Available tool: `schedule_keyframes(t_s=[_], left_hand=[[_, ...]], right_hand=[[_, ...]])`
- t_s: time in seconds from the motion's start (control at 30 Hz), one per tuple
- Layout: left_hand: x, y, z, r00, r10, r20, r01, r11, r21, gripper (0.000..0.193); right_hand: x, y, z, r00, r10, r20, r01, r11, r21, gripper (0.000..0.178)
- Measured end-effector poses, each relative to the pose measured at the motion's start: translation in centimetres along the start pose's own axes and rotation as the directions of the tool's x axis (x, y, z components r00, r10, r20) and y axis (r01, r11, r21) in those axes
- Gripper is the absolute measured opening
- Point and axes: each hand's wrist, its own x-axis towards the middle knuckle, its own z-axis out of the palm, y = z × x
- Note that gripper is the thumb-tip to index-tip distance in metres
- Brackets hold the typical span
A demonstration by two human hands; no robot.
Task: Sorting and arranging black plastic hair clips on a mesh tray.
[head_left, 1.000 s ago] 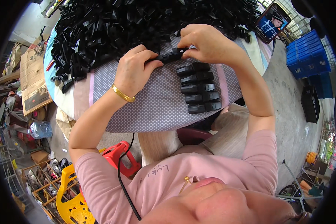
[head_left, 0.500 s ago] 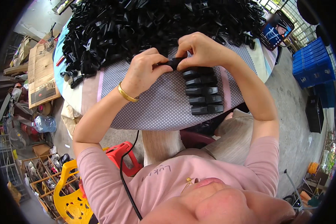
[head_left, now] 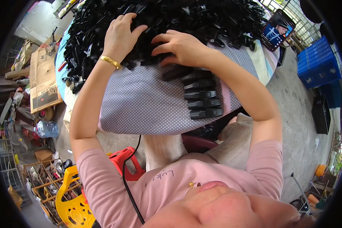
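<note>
Both hands on the heap of black plastic parts [head_left: 171, 19] at the far side of the table. Left hand [head_left: 121, 32] flat on the heap, fingers spread, gold bangle [head_left: 110, 61] on wrist. Right hand [head_left: 180, 47] at the heap's near edge, fingers curled into the parts. 5 assembled black pieces [head_left: 201, 95] in a column on the dotted grey cloth [head_left: 140, 102], just below right hand. Phone [head_left: 276, 30] propped at far right, screen lit.

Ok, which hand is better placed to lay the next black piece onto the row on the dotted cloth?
Right, probably. The right hand sits at the near edge of the pile, just above the row of black pieces; the left hand is deeper in the pile, farther away.
</note>
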Motion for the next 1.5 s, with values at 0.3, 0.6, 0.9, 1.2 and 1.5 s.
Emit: schedule_keyframes(t_s=[0.3, 0.6, 0.9, 1.2, 1.5], left_hand=[[0.6, -0.4, 0.8, 0.960, -0.197, 0.199, 0.241, 0.944, -0.228, 0.028], [-0.8, -0.2, -2.2, 0.992, -0.112, -0.055, 0.102, 0.983, -0.154, 0.019], [-5.1, 4.6, -5.7, 0.681, -0.011, 0.733, 0.613, 0.557, -0.561, 0.021], [-5.5, 3.9, -4.1, 0.690, -0.045, 0.723, 0.636, 0.514, -0.576, 0.025], [-6.5, 5.3, -3.2, 0.875, 0.013, 0.483, 0.275, 0.808, -0.521, 0.028]], right_hand=[[-1.7, 1.2, -0.1, 0.975, 0.083, -0.206, -0.104, 0.990, -0.092, 0.021], [-1.4, 1.1, -1.0, 0.869, 0.069, -0.490, -0.077, 0.997, 0.004, 0.022], [-1.7, 0.0, -1.3, 0.906, 0.358, -0.225, -0.167, 0.792, 0.587, 0.021], [-2.7, 0.2, -2.6, 0.967, 0.233, 0.099, -0.253, 0.916, 0.312, 0.026], [-3.4, 0.3, -3.9, 0.950, 0.242, 0.200, -0.275, 0.948, 0.158, 0.025]])
